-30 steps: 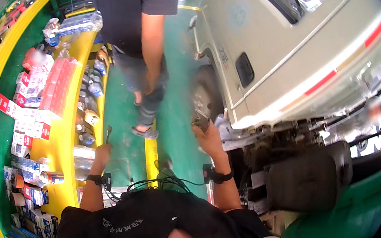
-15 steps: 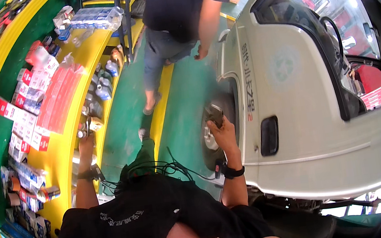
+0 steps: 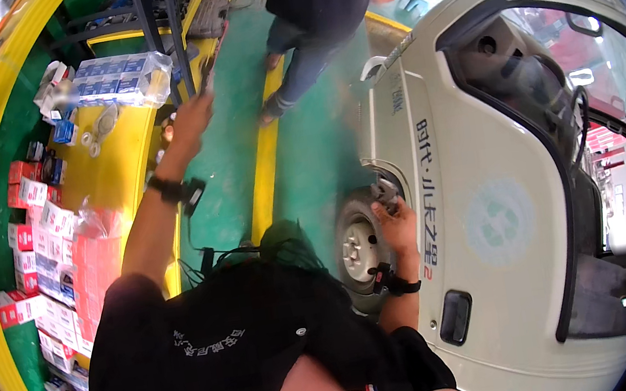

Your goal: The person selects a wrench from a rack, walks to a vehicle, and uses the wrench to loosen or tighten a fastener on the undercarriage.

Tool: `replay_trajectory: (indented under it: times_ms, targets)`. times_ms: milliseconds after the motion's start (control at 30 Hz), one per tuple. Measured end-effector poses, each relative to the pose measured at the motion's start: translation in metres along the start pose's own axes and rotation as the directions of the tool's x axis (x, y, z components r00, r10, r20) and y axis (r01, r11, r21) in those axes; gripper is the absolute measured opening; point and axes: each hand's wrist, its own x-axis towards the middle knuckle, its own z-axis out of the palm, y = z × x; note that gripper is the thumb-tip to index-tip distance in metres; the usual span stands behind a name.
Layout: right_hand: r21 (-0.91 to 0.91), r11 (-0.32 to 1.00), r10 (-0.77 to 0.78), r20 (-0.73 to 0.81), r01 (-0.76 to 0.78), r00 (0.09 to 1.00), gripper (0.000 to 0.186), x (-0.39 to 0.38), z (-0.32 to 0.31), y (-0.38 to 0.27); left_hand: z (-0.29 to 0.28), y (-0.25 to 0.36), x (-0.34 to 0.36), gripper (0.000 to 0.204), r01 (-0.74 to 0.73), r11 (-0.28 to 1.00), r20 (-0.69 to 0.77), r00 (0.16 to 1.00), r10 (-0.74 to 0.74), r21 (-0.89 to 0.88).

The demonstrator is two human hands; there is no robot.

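Note:
My left hand (image 3: 193, 124) reaches out ahead beside the yellow shelving, closed on a slim, dark hand tool (image 3: 208, 72) that points away from me; its exact kind is blurred. My right hand (image 3: 397, 227) is beside the front wheel (image 3: 360, 250) of a pale cream truck (image 3: 484, 163). Its fingers are wrapped round a small, chunky grey metal part (image 3: 384, 191), whose kind I cannot make out. Both wrists wear black bands, with dark cables near my waist.
A person (image 3: 326, 2) in dark clothes walks ahead along the yellow floor line (image 3: 267, 162). Left of me, the yellow shelf (image 3: 106, 176) bears red-and-white boxes (image 3: 53, 256) and a plastic-wrapped pack of blue boxes (image 3: 113, 79). A black rack post (image 3: 149, 38) stands by it.
My left hand has swung forward and up with the tool. My right hand still holds the metal part. The person ahead has moved farther off, and the truck's front wheel shows more fully.

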Motion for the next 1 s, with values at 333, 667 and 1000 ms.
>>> replay_trajectory:
  times_ms: [333,667,1000]
  targets:
    - [-0.002,0.974,0.224,-0.128,-0.226,0.966,0.027,0.212,0.045,0.014,0.110,0.033,0.268,0.033,0.620,0.444,0.441,0.779,-0.446,-0.647]
    - [-0.228,0.939,0.240,-0.108,-0.259,0.965,0.031,0.425,0.075,-0.047,0.145,-0.005,0.483,0.033,0.678,0.293,0.355,0.645,-0.676,-0.674]
    - [-0.133,0.825,0.487,-0.325,-0.549,0.811,0.028,0.562,0.132,-0.036,0.211,-0.031,0.734,0.027,0.798,0.284,0.467,0.556,-0.688,-0.532]
